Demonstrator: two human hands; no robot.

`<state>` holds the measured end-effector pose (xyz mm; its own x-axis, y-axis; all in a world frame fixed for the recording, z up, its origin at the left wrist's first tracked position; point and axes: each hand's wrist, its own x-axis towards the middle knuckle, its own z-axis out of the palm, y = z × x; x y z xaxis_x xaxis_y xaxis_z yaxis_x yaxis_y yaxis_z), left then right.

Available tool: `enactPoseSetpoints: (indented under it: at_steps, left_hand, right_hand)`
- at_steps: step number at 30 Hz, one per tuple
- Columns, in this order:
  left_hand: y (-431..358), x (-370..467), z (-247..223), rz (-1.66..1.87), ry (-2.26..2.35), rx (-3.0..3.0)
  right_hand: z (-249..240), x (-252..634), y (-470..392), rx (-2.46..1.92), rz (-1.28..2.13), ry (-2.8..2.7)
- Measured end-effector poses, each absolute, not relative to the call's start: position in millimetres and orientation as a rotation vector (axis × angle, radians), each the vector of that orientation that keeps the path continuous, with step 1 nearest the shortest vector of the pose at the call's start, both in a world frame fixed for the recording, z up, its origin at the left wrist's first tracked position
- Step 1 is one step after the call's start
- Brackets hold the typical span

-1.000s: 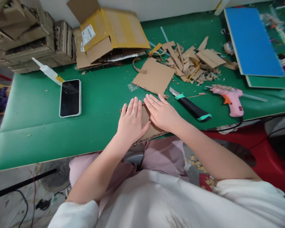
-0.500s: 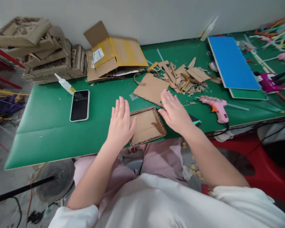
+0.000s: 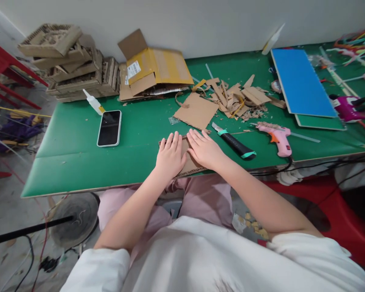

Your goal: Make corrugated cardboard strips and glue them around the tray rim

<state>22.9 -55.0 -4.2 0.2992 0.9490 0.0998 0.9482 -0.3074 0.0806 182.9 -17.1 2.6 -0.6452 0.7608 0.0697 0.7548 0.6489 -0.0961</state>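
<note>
A shallow cardboard tray (image 3: 192, 164) with a raised corrugated rim lies at the front edge of the green table, mostly covered by my hands. Flat over its left side rests my left hand (image 3: 170, 156), fingers stretched forward. My right hand (image 3: 205, 149) lies over its right side, fingers also extended, thumbs almost meeting in the middle. Neither hand grasps anything. A black and teal utility knife (image 3: 235, 142), blade out, lies right of my right hand. Just beyond my fingertips is a flat cardboard piece (image 3: 197, 110).
Cardboard scraps (image 3: 231, 97) are heaped behind. A pink glue gun (image 3: 276, 136) and a blue board (image 3: 302, 83) lie at right. To the left are a phone (image 3: 109, 128), a glue bottle (image 3: 93, 101), stacked cardboard trays (image 3: 73, 69) and an opened carton (image 3: 158, 71).
Both hands have come down and inward onto the tray, from raised positions at its sides. The utility knife, mostly hidden before, is in full view. The camera view has shifted slightly.
</note>
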Motion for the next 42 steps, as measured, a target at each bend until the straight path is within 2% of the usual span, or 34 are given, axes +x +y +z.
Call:
enactPoseSetpoints:
  at_steps: [9,14,22,32,37,42]
  left_hand:
    - [-55,24,7,0.194,1.88,2.44]
    - [-61,29,22,0.317,2.013,2.311]
    - [-67,44,-6,0.273,2.052,2.336]
    - [-67,45,-8,0.251,2.039,2.32]
    - [-64,34,4,0.282,2.075,2.295]
    - [-58,10,17,0.306,2.215,2.175]
  right_hand:
    - [6,187,-15,-1.283,0.215,-2.708]
    - [19,190,-21,-1.411,0.207,-2.466]
    - [-2,166,-35,-1.371,0.228,-2.602]
    - [-11,167,-33,-1.344,0.219,-2.582]
    - [0,177,-28,-1.399,0.307,-2.539]
    - [7,194,-17,-1.428,0.25,-2.475]
